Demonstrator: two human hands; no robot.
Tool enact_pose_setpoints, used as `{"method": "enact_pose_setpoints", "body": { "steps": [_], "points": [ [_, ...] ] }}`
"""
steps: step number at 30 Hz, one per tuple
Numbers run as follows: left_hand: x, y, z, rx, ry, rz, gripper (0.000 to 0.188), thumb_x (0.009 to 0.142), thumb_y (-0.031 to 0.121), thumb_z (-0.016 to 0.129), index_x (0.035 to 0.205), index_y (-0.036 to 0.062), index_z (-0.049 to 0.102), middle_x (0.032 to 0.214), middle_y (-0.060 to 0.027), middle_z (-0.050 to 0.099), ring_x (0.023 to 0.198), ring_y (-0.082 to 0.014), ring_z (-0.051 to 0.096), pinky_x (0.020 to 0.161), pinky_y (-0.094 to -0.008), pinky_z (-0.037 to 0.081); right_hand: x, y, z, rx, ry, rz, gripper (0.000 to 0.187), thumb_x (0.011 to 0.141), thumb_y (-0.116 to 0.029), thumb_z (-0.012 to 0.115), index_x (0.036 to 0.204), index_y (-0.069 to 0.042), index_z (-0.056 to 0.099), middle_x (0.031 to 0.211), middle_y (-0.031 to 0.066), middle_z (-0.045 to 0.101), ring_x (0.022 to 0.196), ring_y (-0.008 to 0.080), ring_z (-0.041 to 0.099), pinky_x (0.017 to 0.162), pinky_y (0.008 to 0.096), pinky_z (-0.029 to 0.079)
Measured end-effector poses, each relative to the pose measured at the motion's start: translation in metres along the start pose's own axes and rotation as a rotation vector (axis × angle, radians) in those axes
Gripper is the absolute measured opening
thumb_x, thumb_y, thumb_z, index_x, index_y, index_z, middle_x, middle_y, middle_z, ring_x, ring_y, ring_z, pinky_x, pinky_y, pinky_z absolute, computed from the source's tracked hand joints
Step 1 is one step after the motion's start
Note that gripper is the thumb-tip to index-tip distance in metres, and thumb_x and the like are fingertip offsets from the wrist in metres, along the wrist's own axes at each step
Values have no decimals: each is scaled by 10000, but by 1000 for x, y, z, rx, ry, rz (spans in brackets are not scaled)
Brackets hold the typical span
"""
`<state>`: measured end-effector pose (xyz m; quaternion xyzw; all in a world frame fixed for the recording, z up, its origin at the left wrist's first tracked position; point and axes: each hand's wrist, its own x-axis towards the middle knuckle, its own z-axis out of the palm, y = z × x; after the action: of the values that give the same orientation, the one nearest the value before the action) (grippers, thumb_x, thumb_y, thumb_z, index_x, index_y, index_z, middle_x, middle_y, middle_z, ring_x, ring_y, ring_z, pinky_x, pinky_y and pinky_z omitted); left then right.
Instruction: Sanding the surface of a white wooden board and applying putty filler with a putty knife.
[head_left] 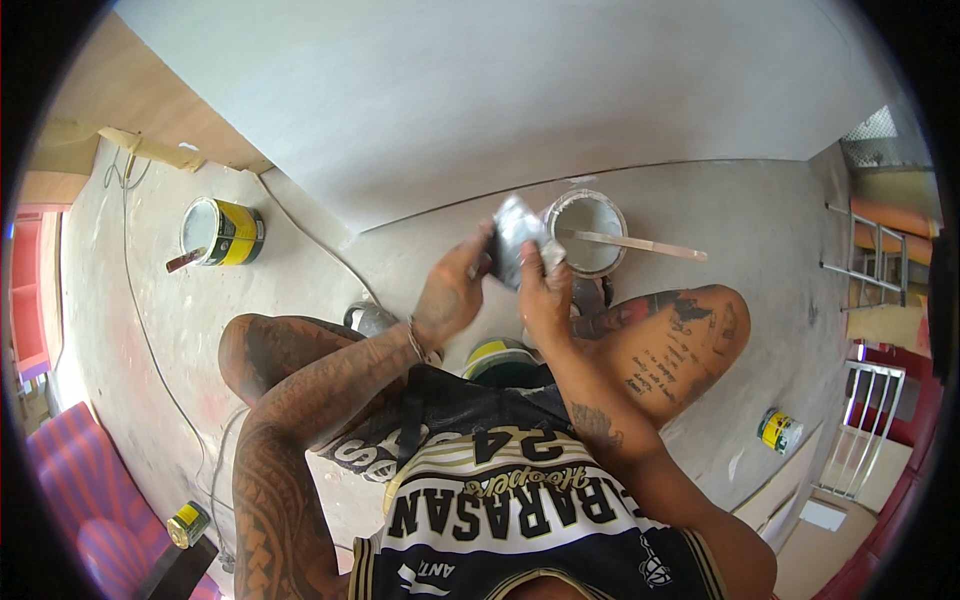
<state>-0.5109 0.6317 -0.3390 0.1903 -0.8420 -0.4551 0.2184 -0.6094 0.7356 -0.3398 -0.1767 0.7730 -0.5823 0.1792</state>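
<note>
Silvery object (519, 238) between left hand (452, 288) and right hand (545, 293), both half-curled, apparently gripping its blurred edges.

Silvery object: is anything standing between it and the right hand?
Nothing visible does: the right hand is gripping the silvery object. The open bucket with the stick shows just to the right, not between them.

1. The crumpled silvery sheet (520, 238) is motion-blurred; its exact kind cannot be told.
2. The fingertips of the left one of the hands (450, 297) blur at its edge.
3. It hides part of the round white-rimmed bucket (617, 222).
4. Black shorts (480, 402) hide most of the green-and-yellow tub (497, 352).
5. The purple-and-red striped seat (90, 465) is cut off by the left rim.
</note>
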Motion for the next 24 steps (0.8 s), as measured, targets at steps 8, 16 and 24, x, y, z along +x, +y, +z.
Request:
{"method": "enact_pose_setpoints", "body": {
  "steps": [8,16,24],
  "points": [
    [11,-9,-7,-33,-48,-5,408,897,-19,504,1297,60,511,1193,-214,593,1105,-359,580,914,-376,486,24,12,-3,-31,-72,20,334,932,-305,560,1045,3,619,847,213,661,774,309,655,719,412,489],
    [33,-61,-51,-1135,227,-1000,228,941,293,586,919,66,587,756,-31,575,647,-125,560,538,-226,484,1,17,-23,-170,-7,118,245,921,-167,555,1074,19,601,856,203,643,816,376,632,756,420,488],
    [2,-45,-28,-1317,-170,-1490,452,887,536,585,712,137,466,543,54,418,351,-36,353,297,-153,240,-30,-4,11,-103,-312,-699,489,830,-56,573,1310,-62,485,1188,153,550,986,362,578,880,431,485]
  ]
}}
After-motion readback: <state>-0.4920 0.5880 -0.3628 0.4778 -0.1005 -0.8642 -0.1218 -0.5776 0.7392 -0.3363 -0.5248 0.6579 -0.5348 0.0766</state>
